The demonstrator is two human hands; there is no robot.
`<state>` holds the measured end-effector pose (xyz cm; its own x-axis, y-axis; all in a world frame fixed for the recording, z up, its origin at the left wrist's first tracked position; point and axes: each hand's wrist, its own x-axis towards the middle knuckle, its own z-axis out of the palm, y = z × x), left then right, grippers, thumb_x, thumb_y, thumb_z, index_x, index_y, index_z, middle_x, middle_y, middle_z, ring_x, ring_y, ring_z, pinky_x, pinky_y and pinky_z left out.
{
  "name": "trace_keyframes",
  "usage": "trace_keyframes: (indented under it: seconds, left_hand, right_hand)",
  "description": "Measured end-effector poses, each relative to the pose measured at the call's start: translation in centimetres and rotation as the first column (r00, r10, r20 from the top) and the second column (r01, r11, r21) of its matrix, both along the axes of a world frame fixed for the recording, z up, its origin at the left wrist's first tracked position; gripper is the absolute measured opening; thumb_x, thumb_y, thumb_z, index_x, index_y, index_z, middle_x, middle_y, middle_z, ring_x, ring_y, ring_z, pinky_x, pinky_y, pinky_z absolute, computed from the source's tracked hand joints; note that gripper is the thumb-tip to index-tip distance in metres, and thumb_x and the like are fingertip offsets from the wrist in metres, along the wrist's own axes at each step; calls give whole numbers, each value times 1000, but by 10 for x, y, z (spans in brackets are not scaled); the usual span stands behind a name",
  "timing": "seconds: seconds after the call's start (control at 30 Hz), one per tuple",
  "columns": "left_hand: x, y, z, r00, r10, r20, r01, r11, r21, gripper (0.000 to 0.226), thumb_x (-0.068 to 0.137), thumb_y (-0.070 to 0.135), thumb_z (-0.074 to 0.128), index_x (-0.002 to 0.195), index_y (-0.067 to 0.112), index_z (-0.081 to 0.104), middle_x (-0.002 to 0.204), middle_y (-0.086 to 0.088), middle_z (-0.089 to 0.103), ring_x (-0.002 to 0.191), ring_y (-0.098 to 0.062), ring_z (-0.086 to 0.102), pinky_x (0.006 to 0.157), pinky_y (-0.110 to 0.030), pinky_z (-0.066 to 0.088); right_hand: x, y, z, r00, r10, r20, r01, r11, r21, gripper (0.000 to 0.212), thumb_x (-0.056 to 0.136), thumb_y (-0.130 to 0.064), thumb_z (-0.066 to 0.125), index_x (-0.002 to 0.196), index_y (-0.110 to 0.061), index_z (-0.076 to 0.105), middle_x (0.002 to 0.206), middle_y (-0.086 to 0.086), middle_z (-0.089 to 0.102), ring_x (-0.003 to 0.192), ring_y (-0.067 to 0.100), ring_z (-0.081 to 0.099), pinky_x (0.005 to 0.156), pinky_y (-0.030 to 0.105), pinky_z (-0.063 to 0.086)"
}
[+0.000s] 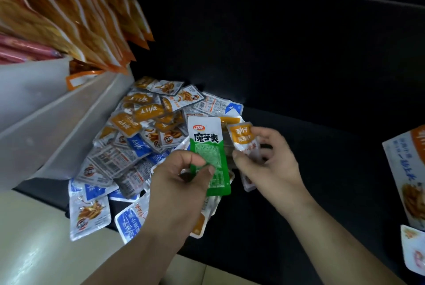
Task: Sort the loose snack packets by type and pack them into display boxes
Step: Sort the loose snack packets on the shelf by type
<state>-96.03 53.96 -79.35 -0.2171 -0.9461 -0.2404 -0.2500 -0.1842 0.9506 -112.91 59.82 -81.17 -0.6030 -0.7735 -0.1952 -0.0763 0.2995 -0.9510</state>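
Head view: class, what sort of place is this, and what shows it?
Probably a shop's stockroom. Loose snack packets lie heaped on a dark surface, big orange bags stand in white bins, and the left hand holds a green packet, the right hand an orange packet.

One green packet [208, 144], two hands [181, 183] [273, 165] (heap [138, 128] past counting)
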Motion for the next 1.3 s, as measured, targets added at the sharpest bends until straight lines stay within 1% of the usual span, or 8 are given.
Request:
trace_keyframes:
  seconds: [0.1, 0.23, 0.37, 0.6, 0.77, 1.03, 1.2, 1.3]
  left_hand:
    - [-10, 13, -2, 999, -33, 20, 33, 999, 7, 19, 86, 12, 82, 86, 23, 67, 81, 4, 73, 68, -25, 65, 63, -30, 56]
    - [-31, 39, -9, 989, -141, 45, 138, 989, 60, 18, 86, 14, 83, 86, 28, 71, 80, 6, 73, 70, -19, 67, 61, -26, 54]
    - [-57, 71, -10, 948, -313, 67, 307, 948, 87, 21, 86, 17, 83, 96, 35, 76, 83, 15, 73, 72, 2, 66, 63, -9, 49]
    - [-94, 105, -21, 857, -482, 181, 470, 876, 103, 23, 87, 17, 82, 98, 36, 75, 93, 18, 75, 89, 4, 69, 70, -6, 49]
    - [-83, 99, -21, 867, -449, 214, 438, 893, 98, 20, 88, 16, 81, 96, 34, 74, 92, 12, 74, 85, 2, 68, 68, -9, 51]
    - [-44, 84, -21, 927, -359, 108, 344, 929, 132, 12, 93, 12, 73, 92, 24, 69, 57, 8, 59, 49, -9, 46, 46, -24, 41]
    - [-32, 69, -13, 957, -283, 61, 274, 954, 125, 18, 89, 14, 79, 94, 26, 66, 73, -9, 60, 58, -11, 51, 55, -31, 51]
    - [-32, 69, -5, 969, -245, 31, 242, 967, 78, 18, 90, 11, 77, 93, 21, 62, 71, -12, 57, 55, -10, 45, 51, -24, 42]
  right_hand:
    - [-7, 25, 13, 993, -86, -82, 88, 996, 25, 51, 75, -27, 89, 109, -48, 58, 124, -10, 59, 97, 4, 69, 82, 29, 61]
    - [-16, 73, 22, 985, -108, -138, 121, 988, 91, 51, 70, -22, 94, 101, -42, 60, 116, -15, 54, 97, -6, 63, 76, 15, 56]
    - [-29, 119, 16, 962, -272, -2, 271, 956, 117, 41, 72, -21, 93, 98, -39, 67, 106, -10, 69, 91, 2, 70, 71, 19, 58]
    - [-56, 178, 21, 899, -432, 71, 417, 895, 161, 27, 92, -8, 72, 100, -33, 67, 84, -7, 74, 68, 7, 70, 50, 15, 53]
    - [-55, 162, 23, 913, -408, 25, 402, 907, 126, 28, 89, -5, 73, 96, -31, 67, 82, -9, 73, 70, 4, 68, 55, 14, 51]
    - [-47, 127, 15, 896, -444, -3, 441, 889, 121, 27, 85, -3, 79, 92, -26, 66, 86, -7, 71, 71, -4, 66, 55, 10, 49]
    - [-33, 106, 17, 891, -452, 53, 439, 885, 156, 27, 84, -3, 80, 94, -25, 66, 88, -5, 74, 77, 4, 72, 60, 17, 53]
    - [-27, 109, 12, 879, -473, 53, 460, 873, 161, 26, 84, -3, 80, 93, -24, 67, 88, -5, 74, 79, 7, 73, 66, 23, 55]
